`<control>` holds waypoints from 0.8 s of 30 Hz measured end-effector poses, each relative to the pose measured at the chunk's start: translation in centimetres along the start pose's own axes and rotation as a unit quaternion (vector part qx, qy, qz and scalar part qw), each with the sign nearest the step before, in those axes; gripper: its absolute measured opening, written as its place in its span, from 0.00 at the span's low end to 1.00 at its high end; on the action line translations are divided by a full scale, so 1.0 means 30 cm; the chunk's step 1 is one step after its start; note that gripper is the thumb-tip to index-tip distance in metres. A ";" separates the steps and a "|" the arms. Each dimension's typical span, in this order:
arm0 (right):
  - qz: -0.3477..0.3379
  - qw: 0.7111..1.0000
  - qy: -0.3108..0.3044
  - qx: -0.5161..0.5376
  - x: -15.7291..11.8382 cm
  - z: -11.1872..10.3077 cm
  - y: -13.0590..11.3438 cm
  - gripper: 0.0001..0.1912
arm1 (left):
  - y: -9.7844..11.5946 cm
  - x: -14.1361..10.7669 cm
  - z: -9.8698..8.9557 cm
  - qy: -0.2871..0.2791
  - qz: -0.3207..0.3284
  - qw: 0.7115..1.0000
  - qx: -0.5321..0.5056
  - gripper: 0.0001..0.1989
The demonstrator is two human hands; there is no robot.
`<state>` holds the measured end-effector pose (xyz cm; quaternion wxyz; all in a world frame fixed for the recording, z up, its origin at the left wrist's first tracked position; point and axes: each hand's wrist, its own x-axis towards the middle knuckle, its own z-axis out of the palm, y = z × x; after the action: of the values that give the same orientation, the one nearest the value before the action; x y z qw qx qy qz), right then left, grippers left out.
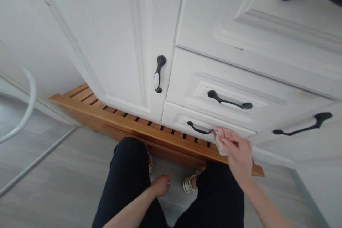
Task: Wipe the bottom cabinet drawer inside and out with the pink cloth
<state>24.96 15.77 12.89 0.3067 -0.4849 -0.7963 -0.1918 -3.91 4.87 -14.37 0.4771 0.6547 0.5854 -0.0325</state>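
My right hand (239, 153) is closed around a crumpled pink-and-white cloth (221, 140). The cloth touches the right end of the black handle (199, 128) on the lowest white drawer (177, 115), covering part of the drawer front. Lower down, between my knees, my left hand (161, 185) hangs with its fingers curled in; I see nothing held in it. Just above the cloth is the middle drawer's handle (229, 101), black with a white inset.
A slatted wooden ledge (128, 124) runs along the cabinet's base, close to my knees. The tall cabinet door (112, 42) has an upright black handle (159, 74). Another handle (301, 124) is at right. White metal tubing (32, 94) stands at left above the grey floor (53, 156).
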 end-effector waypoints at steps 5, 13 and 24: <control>-0.064 0.998 0.011 0.018 0.256 0.199 -0.360 0.13 | -0.007 0.010 -0.005 -0.011 -0.003 1.000 0.000 0.11; -0.094 0.970 -0.222 0.013 0.262 0.470 -0.511 0.10 | -0.016 0.016 -0.002 0.015 0.013 0.999 -0.041 0.14; -0.123 0.875 -0.359 0.299 0.430 0.524 -0.582 0.16 | -0.029 0.050 0.005 -0.019 0.017 1.000 -0.015 0.07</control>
<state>0.26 25.73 9.83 0.1040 -0.3039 -0.9241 0.2069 -4.05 5.74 -15.85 0.4984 0.6567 0.5653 -0.0279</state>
